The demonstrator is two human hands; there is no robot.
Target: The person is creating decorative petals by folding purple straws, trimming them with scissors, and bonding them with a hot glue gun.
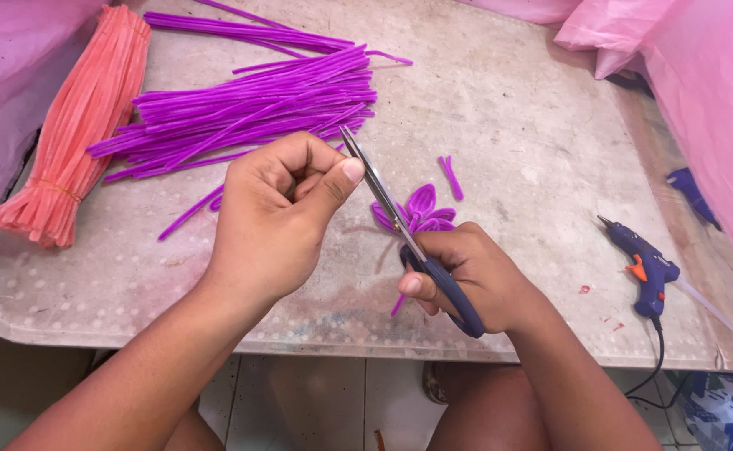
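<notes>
My right hand (475, 271) grips blue-handled scissors (400, 225), their blades pointing up and left with the tips near my left thumb. My left hand (278, 213) is curled into a fist above the table; what it holds is hidden by the fingers. A small flower made of purple pipe cleaner loops (423, 209) lies on the table just behind the scissor blades. A short cut purple piece (451, 177) lies beyond it. A large pile of purple pipe cleaners (249, 104) is spread behind my left hand.
A banded bundle of salmon-pink pipe cleaners (78, 125) lies at the left. A blue glue gun (644, 266) with a cord rests at the right, another blue tool (690, 194) behind it. Pink plastic bags (692, 92) crowd the right side. The table's front edge (132, 330) is near.
</notes>
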